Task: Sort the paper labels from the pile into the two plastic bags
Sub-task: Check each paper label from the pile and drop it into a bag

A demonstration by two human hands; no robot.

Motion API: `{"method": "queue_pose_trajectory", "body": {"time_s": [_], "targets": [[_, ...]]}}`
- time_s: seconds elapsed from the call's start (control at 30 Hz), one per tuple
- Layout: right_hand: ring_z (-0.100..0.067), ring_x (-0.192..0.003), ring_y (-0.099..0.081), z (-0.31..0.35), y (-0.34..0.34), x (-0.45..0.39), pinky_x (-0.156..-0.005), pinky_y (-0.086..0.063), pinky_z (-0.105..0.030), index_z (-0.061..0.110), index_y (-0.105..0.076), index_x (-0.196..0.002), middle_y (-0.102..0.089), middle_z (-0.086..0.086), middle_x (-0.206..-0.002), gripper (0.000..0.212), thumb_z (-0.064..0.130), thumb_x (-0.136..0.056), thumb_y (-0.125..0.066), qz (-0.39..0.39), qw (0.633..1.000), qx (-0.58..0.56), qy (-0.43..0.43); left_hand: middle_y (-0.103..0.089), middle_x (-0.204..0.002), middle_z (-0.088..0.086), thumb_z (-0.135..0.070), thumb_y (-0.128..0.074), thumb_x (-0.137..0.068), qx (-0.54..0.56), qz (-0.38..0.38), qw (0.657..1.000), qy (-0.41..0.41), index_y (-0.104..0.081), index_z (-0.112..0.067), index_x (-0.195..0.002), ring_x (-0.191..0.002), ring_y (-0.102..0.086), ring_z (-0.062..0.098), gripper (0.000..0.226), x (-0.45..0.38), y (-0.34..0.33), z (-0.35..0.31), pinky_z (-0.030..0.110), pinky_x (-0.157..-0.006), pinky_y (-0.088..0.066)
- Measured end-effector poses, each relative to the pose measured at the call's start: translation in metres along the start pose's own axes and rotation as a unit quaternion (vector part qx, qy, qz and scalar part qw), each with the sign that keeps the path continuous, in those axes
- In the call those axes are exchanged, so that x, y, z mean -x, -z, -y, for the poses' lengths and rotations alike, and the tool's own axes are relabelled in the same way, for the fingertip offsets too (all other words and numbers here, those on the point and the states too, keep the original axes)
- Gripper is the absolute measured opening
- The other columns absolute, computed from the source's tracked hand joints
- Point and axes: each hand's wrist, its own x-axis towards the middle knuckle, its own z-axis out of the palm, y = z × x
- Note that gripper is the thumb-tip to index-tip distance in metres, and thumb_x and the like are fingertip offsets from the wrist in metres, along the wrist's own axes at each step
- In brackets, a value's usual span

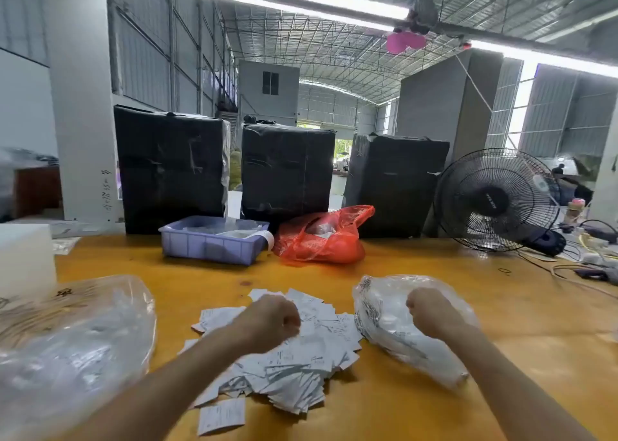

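A pile of small white paper labels (294, 360) lies on the yellow table (434, 407) in front of me. My left hand (274, 322) hovers over the pile as a closed fist; whether it holds a label I cannot tell. My right hand (431, 312) is also a fist, over the clear plastic bag on the right (384, 320), which has white labels inside. A larger clear plastic bag (73, 340) lies at the left, with labels in it too.
A purple plastic tray (210, 243) and a red plastic bag (321, 236) sit further back. Three black-wrapped boxes (284, 170) stand along the far edge. A black fan (495, 200) and cables (575, 267) are at the right, a white block (23, 260) at the left.
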Motion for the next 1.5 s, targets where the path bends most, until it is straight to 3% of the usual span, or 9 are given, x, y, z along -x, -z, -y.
{"method": "queue_pose_trajectory", "body": {"time_s": [0.07, 0.2, 0.53, 0.9, 1.03, 1.13, 1.23, 1.37, 1.5], "targets": [[-0.022, -0.092, -0.058, 0.001, -0.012, -0.005, -0.069, -0.048, -0.026, 0.011, -0.059, -0.085, -0.059, -0.003, -0.090, 0.014, 0.007, -0.093, -0.049, 0.008, 0.999, 0.025, -0.021, -0.061, -0.121, 0.002, -0.035, -0.062, -0.090, -0.012, 0.054, 0.998, 0.036, -0.063, -0.016, -0.120, -0.108, -0.057, 0.017, 0.035, -0.009, -0.019, -0.002, 0.026, -0.089, -0.044], [-0.021, -0.108, -0.058, -0.004, -0.035, -0.015, -0.089, -0.050, -0.033, 0.011, -0.060, -0.116, -0.062, -0.004, -0.117, 0.029, 0.025, -0.091, -0.060, 0.050, 0.998, 0.022, -0.042, -0.065, -0.111, 0.007, -0.042, -0.067, -0.083, -0.050, 0.098, 0.991, 0.078, -0.067, -0.012, -0.102, -0.099, -0.061, 0.022, 0.035, -0.023, -0.044, 0.007, 0.027, -0.076, -0.046], [-0.018, -0.080, -0.067, -0.001, -0.050, -0.030, -0.072, -0.056, -0.034, 0.007, -0.070, -0.082, -0.072, -0.006, -0.088, 0.012, 0.012, -0.088, -0.061, -0.026, 0.993, -0.067, -0.089, -0.056, -0.077, -0.014, -0.033, -0.089, -0.060, 0.127, 0.112, 0.982, 0.078, -0.060, -0.025, -0.086, -0.065, -0.051, -0.002, 0.040, -0.026, -0.042, 0.041, 0.005, -0.052, -0.038], [-0.028, -0.075, -0.064, 0.007, -0.022, -0.014, -0.060, -0.047, -0.032, 0.005, -0.065, -0.083, -0.068, -0.009, -0.080, 0.022, 0.008, -0.091, -0.045, -0.166, 0.985, -0.026, -0.033, -0.069, -0.077, 0.003, -0.009, -0.079, -0.073, 0.272, 0.001, 0.957, 0.103, -0.052, -0.021, -0.092, -0.062, -0.062, 0.007, 0.035, -0.020, -0.031, 0.050, 0.017, -0.053, -0.048], [-0.025, -0.070, -0.061, 0.009, -0.024, -0.009, -0.062, -0.050, -0.036, 0.003, -0.059, -0.074, -0.067, -0.010, -0.077, 0.023, 0.012, -0.092, -0.050, -0.161, 0.974, -0.145, -0.062, -0.064, -0.071, 0.002, -0.008, -0.075, -0.077, 0.291, -0.051, 0.947, 0.125, -0.050, -0.019, -0.079, -0.058, -0.055, 0.011, 0.028, -0.018, -0.027, 0.052, 0.019, -0.048, -0.040], [-0.025, -0.070, -0.062, 0.011, -0.022, -0.002, -0.064, -0.050, -0.036, -0.001, -0.059, -0.068, -0.070, -0.012, -0.077, 0.027, 0.013, -0.091, -0.057, -0.195, 0.936, -0.280, -0.085, -0.057, -0.059, -0.003, -0.008, -0.076, -0.077, 0.330, -0.091, 0.930, 0.133, -0.044, -0.016, -0.076, -0.046, -0.047, 0.005, 0.032, -0.014, -0.026, 0.049, 0.020, -0.046, -0.036], [-0.020, -0.068, -0.065, 0.023, -0.008, 0.010, -0.058, -0.048, -0.029, 0.003, -0.065, -0.072, -0.071, -0.012, -0.077, 0.019, 0.014, -0.088, -0.063, -0.232, 0.838, -0.483, -0.104, -0.051, -0.047, -0.005, -0.006, -0.076, -0.078, 0.374, -0.127, 0.910, 0.128, -0.044, -0.013, -0.072, -0.036, -0.040, 0.005, 0.033, -0.013, -0.024, 0.041, 0.019, -0.042, -0.033], [-0.014, -0.053, -0.059, 0.059, 0.011, 0.033, -0.046, -0.049, -0.020, -0.004, -0.069, -0.076, -0.066, -0.011, -0.063, 0.013, 0.008, -0.075, -0.065, 0.009, 0.622, -0.780, -0.073, -0.053, -0.052, -0.001, 0.004, -0.061, -0.086, 0.359, -0.141, 0.917, 0.099, -0.059, -0.016, -0.069, -0.040, -0.038, 0.007, 0.027, -0.017, -0.019, 0.020, 0.018, -0.041, -0.032], [-0.016, -0.053, -0.061, 0.097, 0.012, 0.044, -0.049, -0.051, -0.020, -0.003, -0.071, -0.077, -0.065, -0.016, -0.066, 0.008, -0.002, -0.071, -0.065, 0.145, 0.579, -0.802, -0.009, -0.064, -0.063, -0.001, 0.013, -0.042, -0.083, 0.368, -0.109, 0.918, 0.102, -0.070, -0.018, -0.065, -0.052, -0.050, 0.009, 0.046, -0.022, -0.011, 0.001, 0.016, -0.048, -0.041]]}}
